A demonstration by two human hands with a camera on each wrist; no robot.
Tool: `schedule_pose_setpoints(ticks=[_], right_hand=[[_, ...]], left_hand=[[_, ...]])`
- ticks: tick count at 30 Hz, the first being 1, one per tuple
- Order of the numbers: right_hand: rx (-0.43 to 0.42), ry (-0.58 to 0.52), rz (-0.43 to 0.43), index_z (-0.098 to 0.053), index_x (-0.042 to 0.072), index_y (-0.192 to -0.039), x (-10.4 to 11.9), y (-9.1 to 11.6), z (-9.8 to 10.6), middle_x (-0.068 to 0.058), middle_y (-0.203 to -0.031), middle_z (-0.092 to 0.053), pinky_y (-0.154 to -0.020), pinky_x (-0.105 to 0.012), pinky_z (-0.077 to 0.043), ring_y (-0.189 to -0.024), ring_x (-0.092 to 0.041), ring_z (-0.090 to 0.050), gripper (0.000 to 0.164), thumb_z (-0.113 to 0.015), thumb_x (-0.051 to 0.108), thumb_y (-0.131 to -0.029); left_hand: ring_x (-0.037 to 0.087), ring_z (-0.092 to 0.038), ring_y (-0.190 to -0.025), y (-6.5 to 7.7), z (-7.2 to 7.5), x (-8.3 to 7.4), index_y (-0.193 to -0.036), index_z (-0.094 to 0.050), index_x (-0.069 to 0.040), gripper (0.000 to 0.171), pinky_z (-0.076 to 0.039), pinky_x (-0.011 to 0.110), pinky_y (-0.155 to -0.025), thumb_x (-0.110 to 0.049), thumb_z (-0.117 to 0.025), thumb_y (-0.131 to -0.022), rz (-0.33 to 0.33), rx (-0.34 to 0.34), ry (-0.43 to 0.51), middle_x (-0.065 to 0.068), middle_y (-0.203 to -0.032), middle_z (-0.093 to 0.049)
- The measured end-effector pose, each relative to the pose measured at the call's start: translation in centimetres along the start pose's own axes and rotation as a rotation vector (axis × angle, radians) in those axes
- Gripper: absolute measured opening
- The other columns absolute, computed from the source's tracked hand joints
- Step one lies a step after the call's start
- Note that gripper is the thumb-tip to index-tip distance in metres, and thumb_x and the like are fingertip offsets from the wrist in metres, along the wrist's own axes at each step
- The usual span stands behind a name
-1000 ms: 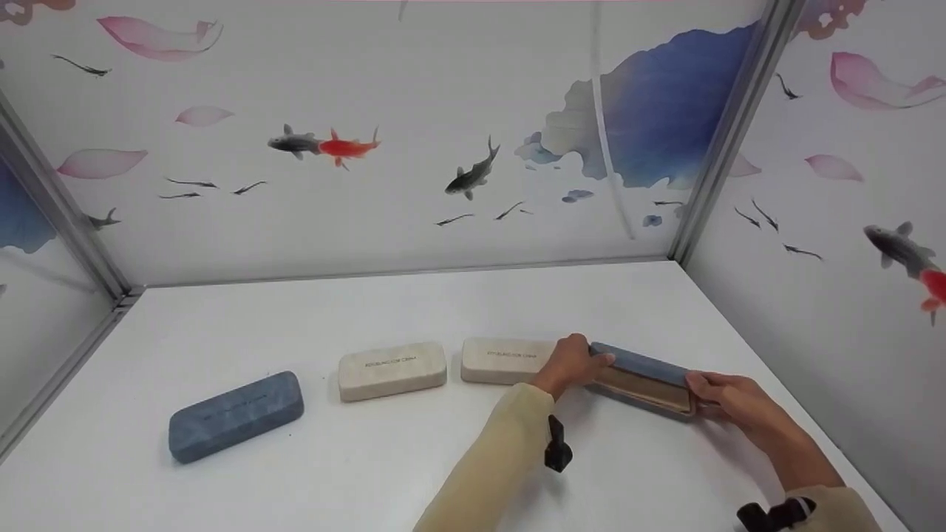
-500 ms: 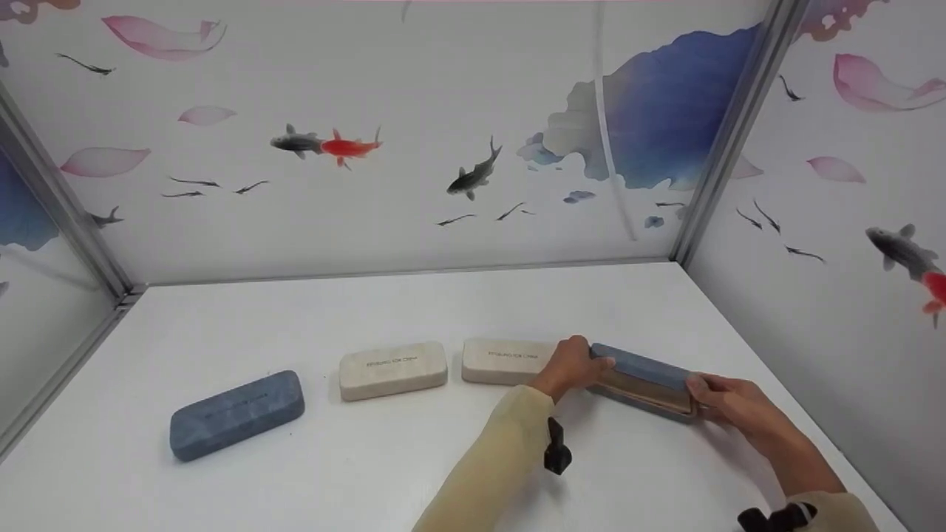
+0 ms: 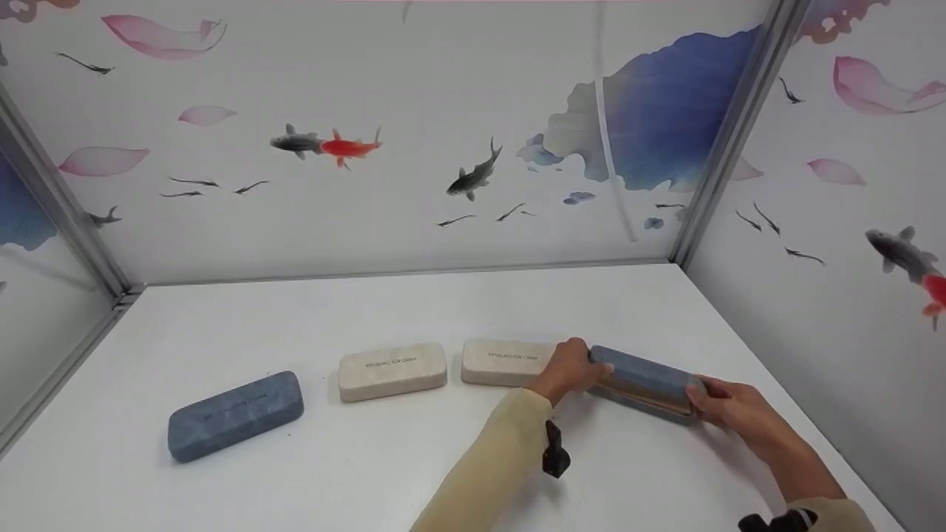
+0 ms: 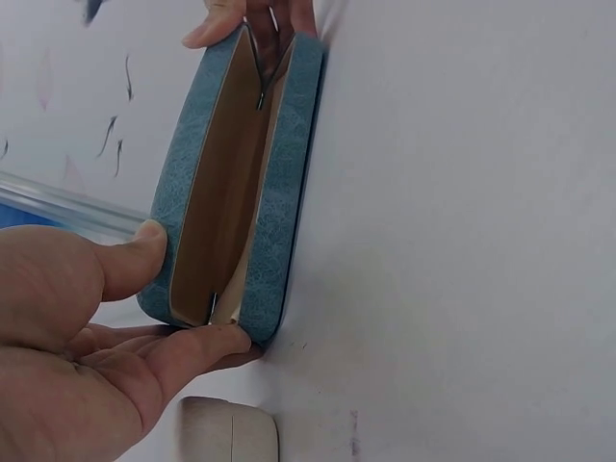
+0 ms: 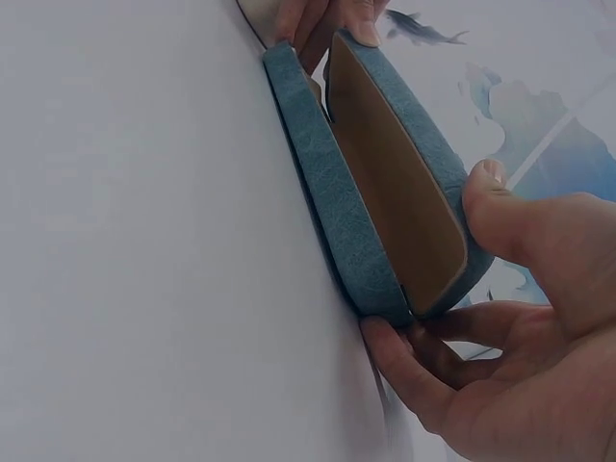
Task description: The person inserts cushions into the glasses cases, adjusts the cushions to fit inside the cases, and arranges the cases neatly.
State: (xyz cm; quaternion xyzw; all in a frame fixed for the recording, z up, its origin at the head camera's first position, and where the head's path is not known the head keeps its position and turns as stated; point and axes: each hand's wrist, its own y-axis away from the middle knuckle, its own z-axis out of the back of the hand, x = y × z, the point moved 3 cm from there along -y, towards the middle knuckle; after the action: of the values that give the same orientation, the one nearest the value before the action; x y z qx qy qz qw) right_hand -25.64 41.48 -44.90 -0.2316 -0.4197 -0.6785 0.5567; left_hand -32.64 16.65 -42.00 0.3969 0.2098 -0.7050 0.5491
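A blue glasses case (image 3: 649, 375) lies at the right of the table with its lid partly raised. In the wrist views its tan lining shows, and a thin metal hinge piece stands at each end. My left hand (image 3: 567, 368) holds the left end, thumb on the lid and fingers by the base. At the opposite end, my right hand (image 3: 733, 408) grips the case the same way, as seen in the right wrist view, thumb (image 5: 496, 197) against the lid. Part of the lining is in shadow in the left wrist view of the case (image 4: 279, 202).
A cream glasses case (image 3: 502, 362) stands just left of my left hand, partly covered by it. Farther left are another cream case (image 3: 393, 372) and a closed blue case (image 3: 236, 416). Printed white panels (image 3: 406, 236) wall the white table (image 3: 310, 488) at back and sides.
The lid of the blue glasses case has swung down, so less lining shows in the head view. My right thumb has come forward and down with it; my left hand stays nearly still.
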Motion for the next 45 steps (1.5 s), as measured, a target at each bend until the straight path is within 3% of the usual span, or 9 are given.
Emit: schedule_pose_setpoints(ticks=[8,11,16,32,39,45], right_hand=[[0.000,0.006,0.056,-0.020,-0.011,-0.154,-0.38,0.29,-0.20,-0.034,-0.157,-0.029,-0.104,-0.031,-0.049,-0.142,-0.041,-0.039,0.089,-0.059,0.048,-0.099],[-0.022,0.044,0.069,-0.022,-0.012,-0.153,-0.42,0.35,-0.20,-0.034,-0.156,-0.030,-0.105,-0.034,-0.048,-0.144,-0.045,-0.036,0.089,-0.061,0.046,-0.098],[-0.039,0.084,0.084,-0.023,-0.013,-0.152,-0.48,0.22,-0.20,-0.035,-0.156,-0.029,-0.112,-0.048,-0.043,-0.145,-0.049,-0.031,0.087,-0.062,0.043,-0.098],[-0.066,0.109,0.081,-0.024,-0.014,-0.151,-0.57,0.04,-0.28,-0.036,-0.153,-0.035,-0.112,-0.053,-0.041,-0.142,-0.049,-0.037,0.090,-0.067,0.042,-0.095],[-0.076,0.118,0.097,-0.027,-0.012,-0.152,-0.53,0.14,-0.36,-0.036,-0.152,-0.037,-0.105,-0.038,-0.049,-0.140,-0.046,-0.040,0.089,-0.070,0.039,-0.093],[-0.082,0.117,0.099,-0.027,-0.013,-0.151,-0.51,0.10,-0.45,-0.036,-0.152,-0.037,-0.109,-0.047,-0.046,-0.139,-0.047,-0.041,0.091,-0.072,0.040,-0.092]], left_hand=[[0.013,-0.048,-0.078,0.29,0.21,0.05,-0.110,-0.066,0.003,0.032,-0.045,0.026,-0.073,-0.018,-0.077,-0.089,-0.036,-0.014,-0.028,0.007,-0.094,-0.065],[0.013,-0.047,-0.077,0.28,0.14,0.06,-0.110,-0.066,0.002,0.031,-0.045,0.026,-0.072,-0.015,-0.078,-0.087,-0.034,-0.020,-0.031,0.006,-0.093,-0.065],[0.013,-0.047,-0.077,0.02,-0.09,0.12,-0.111,-0.066,0.002,0.033,-0.048,0.026,-0.075,-0.013,-0.079,-0.086,-0.031,-0.030,-0.044,0.007,-0.095,-0.066],[0.012,-0.048,-0.077,0.00,-0.21,0.31,-0.107,-0.066,0.003,0.032,-0.049,0.026,-0.076,-0.012,-0.081,-0.084,-0.032,-0.046,-0.047,0.006,-0.093,-0.065],[0.012,-0.049,-0.080,0.24,-0.24,0.31,-0.105,-0.062,0.001,0.031,-0.050,0.027,-0.078,-0.014,-0.081,-0.084,-0.050,-0.050,-0.062,0.009,-0.097,-0.065],[0.013,-0.054,-0.084,0.36,-0.31,0.35,-0.108,-0.063,0.000,0.034,-0.051,0.028,-0.081,-0.014,-0.082,-0.084,-0.049,-0.065,-0.080,0.010,-0.100,-0.066]])
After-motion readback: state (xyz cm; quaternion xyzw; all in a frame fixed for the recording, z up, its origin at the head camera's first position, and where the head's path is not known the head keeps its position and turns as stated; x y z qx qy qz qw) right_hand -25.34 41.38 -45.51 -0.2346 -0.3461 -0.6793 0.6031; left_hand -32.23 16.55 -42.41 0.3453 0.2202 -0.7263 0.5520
